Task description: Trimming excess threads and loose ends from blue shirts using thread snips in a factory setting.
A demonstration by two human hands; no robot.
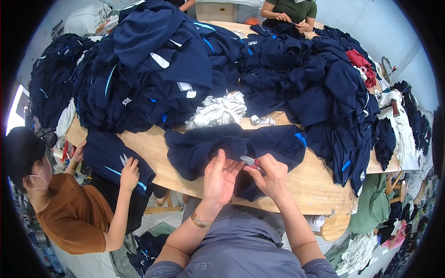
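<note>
A navy knit garment [273, 141] with a small bright blue patch lies spread on the table before me. At its gathered, ribbed opening is my left hand [218, 178], palm turned up, thumb raised and fingers apart, resting against the cloth. My right hand [271, 176] is closed round a pair of thread snips [252, 162] with red handles. The snips' metal blades point left, close to the fingertips of my left hand. Any thread between the blades is too small to make out.
Large heaps of navy garments [139, 51] stand along the far side, with more navy garments [329, 83] at right. White cloth pieces [220, 110] lie mid-table [320, 185]. At left, a person [69, 208] handles a navy garment with scissors; another person [292, 14] works across the table.
</note>
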